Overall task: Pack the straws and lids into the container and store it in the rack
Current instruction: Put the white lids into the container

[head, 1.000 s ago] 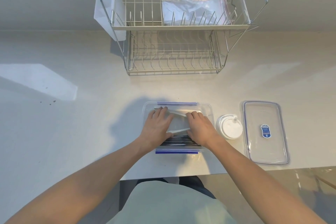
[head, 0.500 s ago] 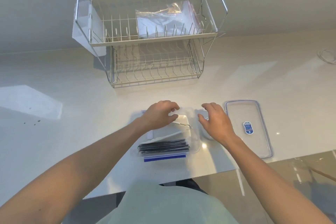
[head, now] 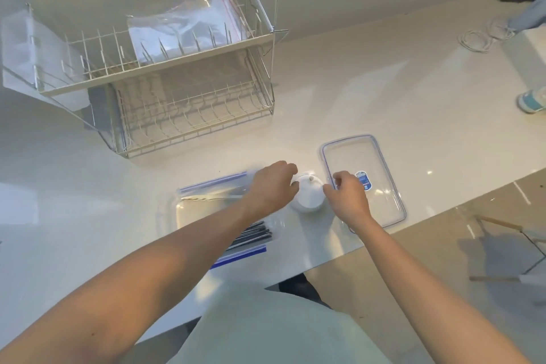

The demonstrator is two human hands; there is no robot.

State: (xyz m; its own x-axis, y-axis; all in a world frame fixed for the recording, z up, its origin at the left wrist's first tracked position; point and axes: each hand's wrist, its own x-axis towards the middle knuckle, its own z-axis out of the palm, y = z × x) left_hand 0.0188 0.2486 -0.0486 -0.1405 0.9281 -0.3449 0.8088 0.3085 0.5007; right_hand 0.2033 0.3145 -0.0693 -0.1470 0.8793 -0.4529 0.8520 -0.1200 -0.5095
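Both hands are at the stack of lids (head: 308, 196), white, round, sitting on the worktop (head: 384, 91) between the container (head: 171, 216) and the container's flat clear cover (head: 381, 201).

Left hand (head: 271, 186): fingers curled, tips at the stack's left edge. Right hand (head: 347, 198): fingers curled at the right edge. Contact is likely, but I can't tell if either has actually closed on it.

Straws (head: 254, 235) are already in the container, a dark bundle at the near end, partly hidden under the left forearm.

Handling guess: lids look like thin moulded plastic, so very light, a bit flexible and slick. A loose stack will shear or fan out if pinched from the top. Best to cup it low on opposite sides, light squeeze, and move it as one block into the free end of the container.

Rack (head: 189, 115) is behind, well apart; the lower tier looks free. A clear bag (head: 183, 26) sits on the top tier.
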